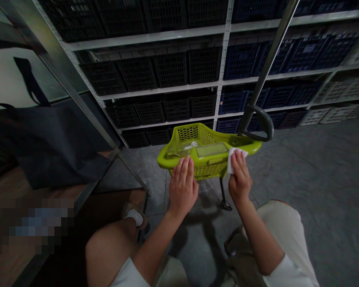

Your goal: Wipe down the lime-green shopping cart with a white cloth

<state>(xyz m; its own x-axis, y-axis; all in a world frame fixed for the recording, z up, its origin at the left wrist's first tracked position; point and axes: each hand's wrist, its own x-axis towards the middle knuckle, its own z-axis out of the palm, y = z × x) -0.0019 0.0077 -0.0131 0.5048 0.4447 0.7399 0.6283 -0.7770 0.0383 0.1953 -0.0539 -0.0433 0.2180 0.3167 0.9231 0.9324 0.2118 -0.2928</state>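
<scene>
1. Lime-green basket (167,159) stands on the floor (317,179) straight ahead of both hands, its near rim under their fingertips.
2. Left grip (183,187) lies palm down, fingers stretched flat and close together on the near rim, holding nothing.
3. Right grip (239,179) is closed over a white wipe (231,161), pressing it on the rim's near right corner; part of the wipe sticks out to the left of the fingers.
4. Between the two grips is a short bare stretch of rim and mesh wall.
5. Just beyond the right grip a grey loop handle (265,123) curves up from the basket, and its pole (269,59) slants away up and to the right.
6. Right of the right grip the floor lies open.
7. Left of the left grip a slanted metal strut (86,107) comes down close to the basket's left corner, with a dark bag (48,143) on the bench (6,191) behind it.
8. Beyond the basket, shelving (224,59) packed with black crates (170,67) and blue crates (242,59) closes off the far side.
9. Under the right grip the basket's foot (225,204) touches the floor.
</scene>
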